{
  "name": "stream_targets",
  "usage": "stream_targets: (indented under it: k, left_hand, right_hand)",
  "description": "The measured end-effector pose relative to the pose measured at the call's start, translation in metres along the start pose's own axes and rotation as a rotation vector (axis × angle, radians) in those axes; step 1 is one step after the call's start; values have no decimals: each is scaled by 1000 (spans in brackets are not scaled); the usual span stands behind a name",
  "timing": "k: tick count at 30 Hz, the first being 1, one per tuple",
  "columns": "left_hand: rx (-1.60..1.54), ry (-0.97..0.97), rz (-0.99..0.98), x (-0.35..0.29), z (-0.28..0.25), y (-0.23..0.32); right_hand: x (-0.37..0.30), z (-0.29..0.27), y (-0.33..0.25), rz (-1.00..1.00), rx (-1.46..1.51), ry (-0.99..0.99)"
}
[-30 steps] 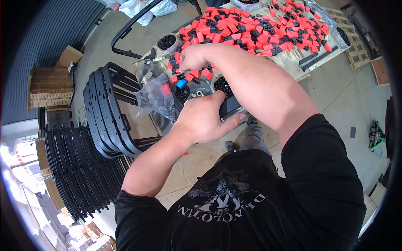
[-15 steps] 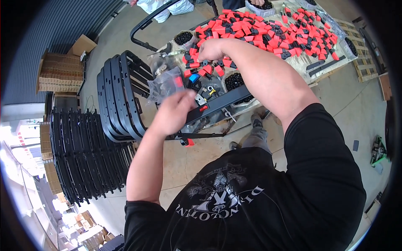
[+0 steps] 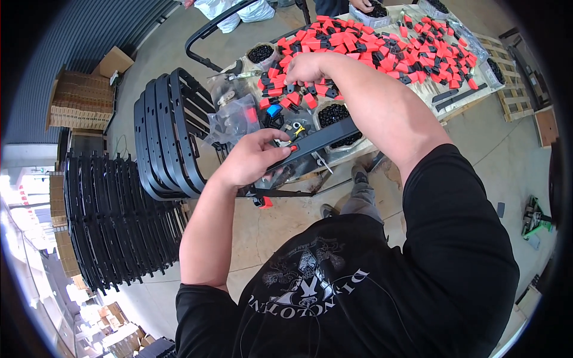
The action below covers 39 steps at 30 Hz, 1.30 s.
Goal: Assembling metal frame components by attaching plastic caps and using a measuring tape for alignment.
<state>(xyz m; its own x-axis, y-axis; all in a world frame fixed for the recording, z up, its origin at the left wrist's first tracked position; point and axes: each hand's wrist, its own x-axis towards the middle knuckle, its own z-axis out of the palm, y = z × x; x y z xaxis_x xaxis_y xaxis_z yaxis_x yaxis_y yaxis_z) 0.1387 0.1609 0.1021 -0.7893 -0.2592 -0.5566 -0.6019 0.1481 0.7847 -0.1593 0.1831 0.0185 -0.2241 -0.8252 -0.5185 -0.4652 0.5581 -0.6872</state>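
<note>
My left hand (image 3: 256,156) is wrapped round the end of a black metal frame bar (image 3: 322,137), its thumb beside a small red piece (image 3: 292,148) on the bar. My right hand (image 3: 305,68) reaches down at the near left edge of a heap of red-and-black plastic caps (image 3: 352,45). Its fingers are curled downward and closed; what they hold, if anything, is hidden. Under the bar stands a container of small black parts (image 3: 332,114). Close to my left hand lie a blue piece (image 3: 274,110), a yellow-handled tool (image 3: 298,129) and a clear plastic bag (image 3: 233,119).
Several curved black frames (image 3: 161,134) stand at the left, beside a stack of black slatted racks (image 3: 113,221). Another tub of black parts (image 3: 261,55) sits at the table's left edge. Across the table, another person's hand (image 3: 362,6) is in a tub (image 3: 371,19).
My left hand has come down onto the bar, its thumb now beside the red piece. My right hand stays at the heap's edge, almost unmoved.
</note>
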Motion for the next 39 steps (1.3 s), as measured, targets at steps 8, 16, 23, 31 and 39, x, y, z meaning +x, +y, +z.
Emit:
stream_targets:
  k: [8,16,23,31,39]
  left_hand:
    - [209,140,251,-14,4,-11]
    - [774,304,529,-70,43,-13]
    - [780,136,673,-102,90,6]
    - [94,515,600,-98,125,-73]
    - [6,809,592,-50,221,-8]
  right_hand:
    - [-2,0,0,12,-12,34]
    - [-14,88,0,-129,-285,129]
    - [-151,81,61,31,-250,15]
    - [-268,9,89,-360,10,389]
    - [-468,-65,272,-576,424,1019]
